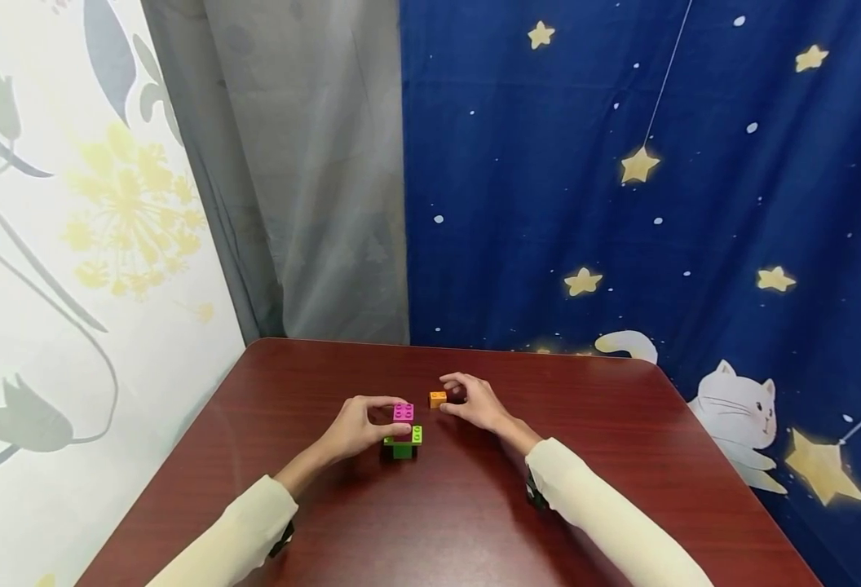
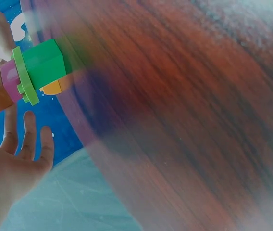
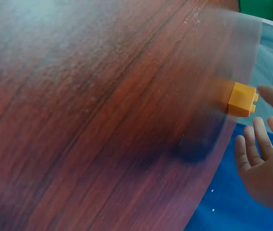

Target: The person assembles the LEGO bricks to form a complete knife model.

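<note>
A small tower of toy building bricks stands on the table, with a pink brick (image 1: 404, 411) on top. My left hand (image 1: 351, 428) pinches this brick between thumb and finger. Lower in the tower, the left wrist view shows an orange-brown brick (image 2: 1, 90), another pink brick (image 2: 10, 78), a lime green plate (image 2: 25, 77) and a dark green brick (image 2: 45, 61) at the bottom. To the right and farther back, a yellow-orange brick (image 1: 438, 399) sits alone. Around it my right hand (image 1: 480, 404) is spread, thumb close to its studs, other fingers (image 3: 255, 139) extended.
The dark red wood-grain table (image 1: 416, 522) has its far edge just beyond the bricks. Behind hang a grey curtain (image 1: 313, 163) and a blue starry curtain (image 1: 511, 204). A flower-patterned white panel (image 1: 71, 285) borders the left side.
</note>
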A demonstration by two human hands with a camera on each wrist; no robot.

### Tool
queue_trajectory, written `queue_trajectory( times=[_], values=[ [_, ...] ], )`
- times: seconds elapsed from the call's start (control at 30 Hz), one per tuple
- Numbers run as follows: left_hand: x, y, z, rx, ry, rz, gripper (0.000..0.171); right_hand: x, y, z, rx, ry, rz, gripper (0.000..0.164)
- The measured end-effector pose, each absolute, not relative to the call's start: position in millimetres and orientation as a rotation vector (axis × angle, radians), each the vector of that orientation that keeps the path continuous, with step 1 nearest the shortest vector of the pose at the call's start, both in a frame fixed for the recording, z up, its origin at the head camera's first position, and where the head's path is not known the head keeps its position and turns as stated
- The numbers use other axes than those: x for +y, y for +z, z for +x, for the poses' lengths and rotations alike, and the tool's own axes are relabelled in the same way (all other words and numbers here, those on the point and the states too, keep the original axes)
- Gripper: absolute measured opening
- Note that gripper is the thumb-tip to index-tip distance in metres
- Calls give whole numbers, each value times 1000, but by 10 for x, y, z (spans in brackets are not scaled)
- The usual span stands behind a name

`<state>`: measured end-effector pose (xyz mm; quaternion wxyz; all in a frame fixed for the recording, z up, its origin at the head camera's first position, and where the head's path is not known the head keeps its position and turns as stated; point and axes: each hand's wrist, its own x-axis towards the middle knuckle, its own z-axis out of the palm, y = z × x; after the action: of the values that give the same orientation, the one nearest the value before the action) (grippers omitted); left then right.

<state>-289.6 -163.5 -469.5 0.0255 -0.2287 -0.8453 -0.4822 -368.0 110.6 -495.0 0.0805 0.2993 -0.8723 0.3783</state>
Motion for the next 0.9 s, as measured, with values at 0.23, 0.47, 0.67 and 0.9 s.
queue_trajectory(
  times=[0.23, 0.47, 0.67, 0.9],
  values=[
    [-1611, -4704, -2904, -2617, -1485, -701, 40, 1111, -4976, -3730, -2637, 1088, 912, 44],
    [-1609, -4709, -2910, -2623, -1477, -691, 38, 1129, -4966, -3712, -2668, 1081, 916, 43],
    [-1621, -4690, -2899, -2630, -1485, -679, 37, 1134, -4985, -3694, -2710, 1094, 898, 42],
    [-1626, -4699, -2913, -2628, -1486, -688, 38, 1140, -5019, -3737, -2710, 1141, 938, 47]
  ],
)
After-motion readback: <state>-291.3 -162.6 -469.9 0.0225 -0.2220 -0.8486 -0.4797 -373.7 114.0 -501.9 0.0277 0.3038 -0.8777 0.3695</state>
